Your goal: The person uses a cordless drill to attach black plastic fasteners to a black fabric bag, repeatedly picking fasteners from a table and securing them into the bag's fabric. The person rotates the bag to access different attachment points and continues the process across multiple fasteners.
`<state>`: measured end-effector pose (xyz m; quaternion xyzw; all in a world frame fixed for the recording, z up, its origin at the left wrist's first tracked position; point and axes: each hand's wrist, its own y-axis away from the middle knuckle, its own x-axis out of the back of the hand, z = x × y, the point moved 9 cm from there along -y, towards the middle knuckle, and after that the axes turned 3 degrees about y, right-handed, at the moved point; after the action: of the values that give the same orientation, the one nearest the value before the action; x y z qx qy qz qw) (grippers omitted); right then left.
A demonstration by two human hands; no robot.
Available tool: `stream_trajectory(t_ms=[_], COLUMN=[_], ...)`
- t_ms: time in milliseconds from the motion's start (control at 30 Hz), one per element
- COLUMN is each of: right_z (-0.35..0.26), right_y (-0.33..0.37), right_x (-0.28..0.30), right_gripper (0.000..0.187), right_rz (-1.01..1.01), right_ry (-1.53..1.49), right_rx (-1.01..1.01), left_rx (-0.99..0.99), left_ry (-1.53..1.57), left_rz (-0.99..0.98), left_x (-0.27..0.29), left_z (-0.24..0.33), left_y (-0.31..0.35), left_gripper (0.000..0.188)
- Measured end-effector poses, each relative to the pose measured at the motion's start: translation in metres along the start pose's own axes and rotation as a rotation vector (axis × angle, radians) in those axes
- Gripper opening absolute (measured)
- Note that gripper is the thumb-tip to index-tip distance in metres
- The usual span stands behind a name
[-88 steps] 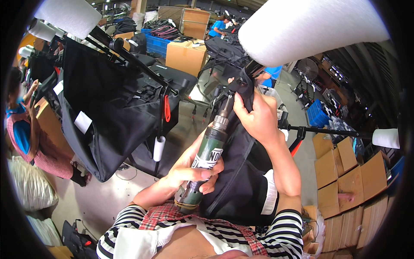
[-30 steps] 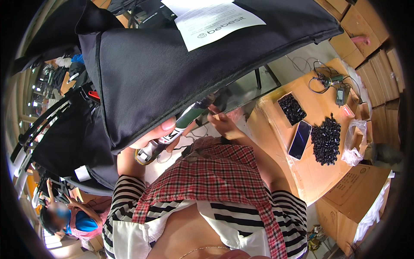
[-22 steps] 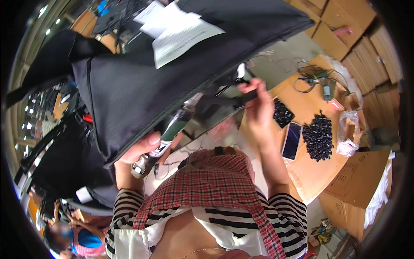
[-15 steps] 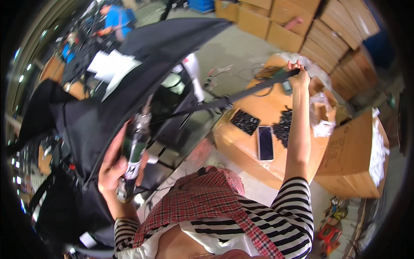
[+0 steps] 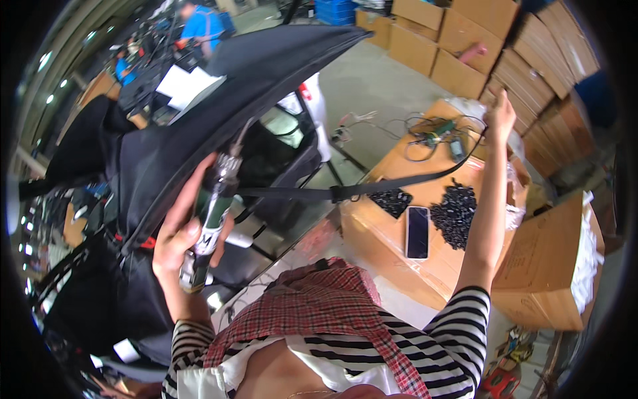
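My left hand [image 5: 176,243] is wrapped round a handheld power tool [image 5: 218,207] with a dark green body and a metal front end, held upright at the left. The tool's tip is near the edge of a large black fabric piece [image 5: 149,156]; I cannot tell whether they touch. Far out to the right, my right hand [image 5: 500,120] is closed on the end of a black webbing strap [image 5: 409,181]. The strap sags leftward from it, through a black buckle [image 5: 339,193], to beside the tool, where its other end is hidden.
A large carton [image 5: 379,233] serves as a surface, bearing a phone [image 5: 417,233], piles of small black parts [image 5: 455,216] and a cabled green tool [image 5: 438,133]. An open carton [image 5: 545,266] stands right, stacked boxes [image 5: 458,50] behind. Another person [image 5: 201,30] is at far left.
My right hand has moved right with the strap end. The strap, almost straight before, now sags in a curve. My left hand still grips the tool.
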<state>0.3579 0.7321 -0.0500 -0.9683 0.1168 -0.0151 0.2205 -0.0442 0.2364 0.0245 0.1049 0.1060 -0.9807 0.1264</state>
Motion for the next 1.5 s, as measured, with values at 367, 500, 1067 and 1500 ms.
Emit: stream_trajectory(t_ms=[367,500,1067,1500], right_z=[-0.203,-0.194,-0.16,-0.185], right_y=[0.326,0.307,0.277,0.31], right_x=[-0.264,-0.274,-0.29,-0.286], right_gripper=[0.014,0.02,0.029,0.026], right_rz=[-0.42,-0.365,-0.281,-0.423], right_ry=[0.078,0.203,0.215,0.335], right_rx=[0.616,0.586,0.404,0.562], left_rx=[-0.014,-0.016,-0.012,-0.05], left_ry=[0.053,0.046,0.057,-0.031], left_rz=[-0.034,-0.031,0.002,0.07], left_x=[-0.002,-0.003,0.002,-0.002], left_z=[0.002,0.001,0.002,-0.001], left_y=[0.003,0.001,-0.005,-0.004], left_gripper=[0.096,0.096,0.101,0.102])
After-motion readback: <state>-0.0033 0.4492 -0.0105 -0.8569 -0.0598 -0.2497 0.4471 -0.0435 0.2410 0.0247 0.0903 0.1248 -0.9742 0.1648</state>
